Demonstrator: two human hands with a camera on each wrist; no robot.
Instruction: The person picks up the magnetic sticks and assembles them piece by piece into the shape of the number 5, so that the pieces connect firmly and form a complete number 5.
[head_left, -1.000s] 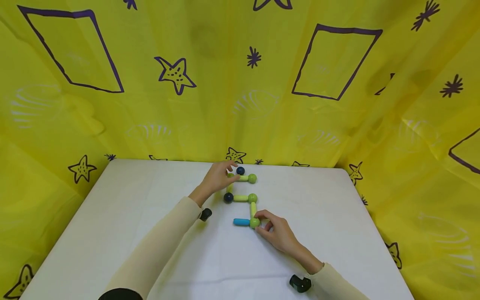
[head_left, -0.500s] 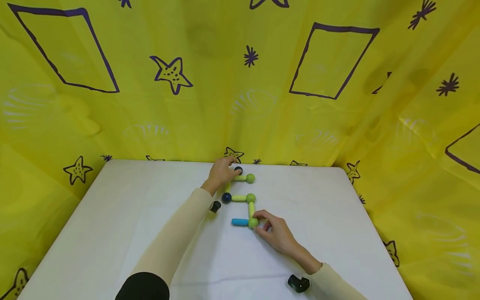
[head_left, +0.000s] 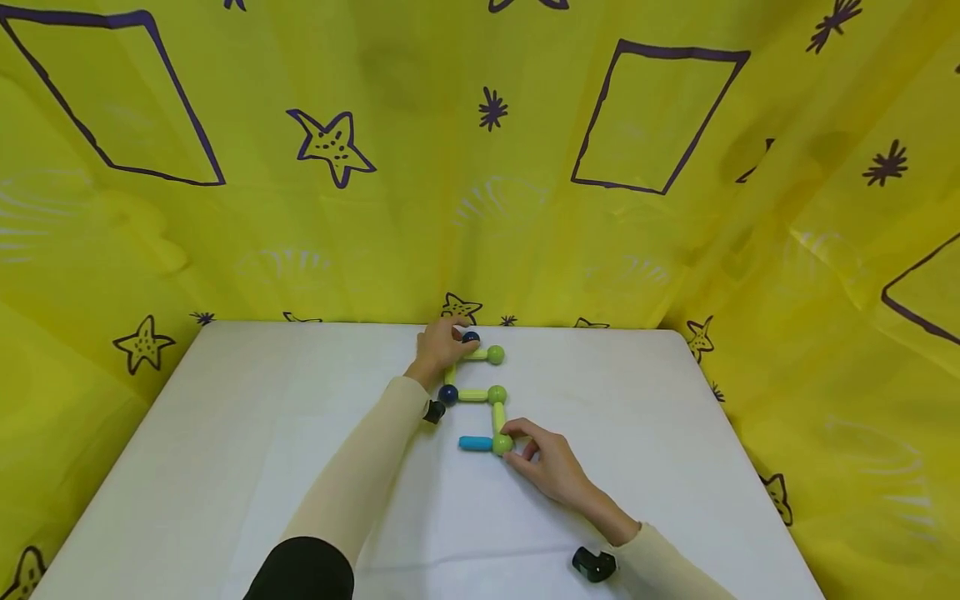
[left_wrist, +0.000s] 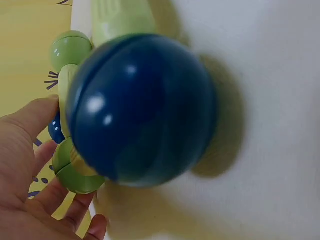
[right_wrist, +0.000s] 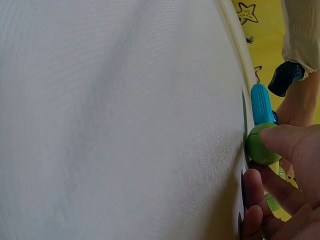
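A zigzag of magnetic rods and balls lies on the white table. At its back my left hand [head_left: 438,348] has thumb and index finger around a dark blue ball [head_left: 470,337], which sits behind a pale green rod [head_left: 476,355]. That hand covers the back-left green ball [left_wrist: 80,175] in the head view. Another dark blue ball [head_left: 447,394] forms the middle-left corner and looms large in the left wrist view. My right hand [head_left: 553,467] pinches the front green ball [head_left: 502,444], from which a blue rod [head_left: 476,443] points left.
A yellow patterned curtain [head_left: 405,225] hangs behind the white table [head_left: 637,400] and along its sides. Black wrist devices [head_left: 594,565] are worn at both wrists. Two more green balls [head_left: 497,394] mark the right-hand ends of the zigzag.
My left hand has moved in toward the back dark blue ball, its thumb and index finger closing around it. The right hand stays on the front green ball. The head view shifts slightly.
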